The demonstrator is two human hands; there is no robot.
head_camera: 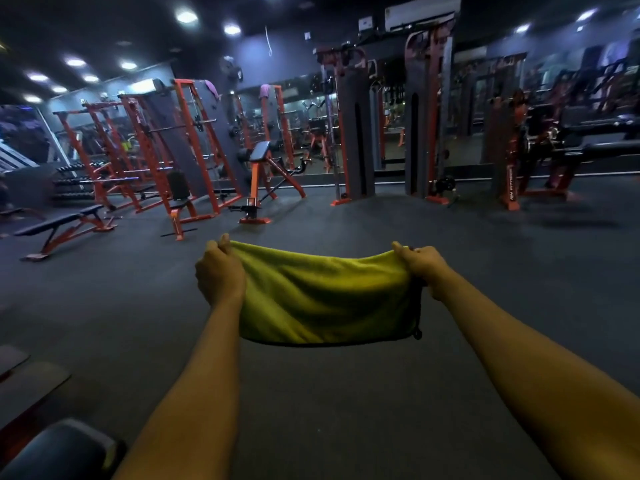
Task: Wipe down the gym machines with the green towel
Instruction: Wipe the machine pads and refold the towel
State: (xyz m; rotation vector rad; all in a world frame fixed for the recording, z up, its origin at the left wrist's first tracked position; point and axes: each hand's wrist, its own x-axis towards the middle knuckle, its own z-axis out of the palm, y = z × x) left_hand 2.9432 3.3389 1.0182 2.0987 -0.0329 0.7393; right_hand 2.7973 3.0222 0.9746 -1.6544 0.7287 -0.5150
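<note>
While the left hand (pixel 220 275) and right hand (pixel 424 265) pinch its corners, the green towel (pixel 322 296) hangs spread between their fingers, likely for wiping.

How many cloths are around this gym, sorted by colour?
Yellow-green terry towel, gripped by left hand and right hand: 1
Purple cloths draped over orange steel racks: 2, one possibly a mirror reflection
Total: 3

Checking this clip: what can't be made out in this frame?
Head view only.
Yellow-green cloth towel: its far face turns away; the small dark piece at its lower right corner is too small.
Black padded seat: cut by bottom-left edge.
Orange-framed machines on the right: dark, blurred.
</note>
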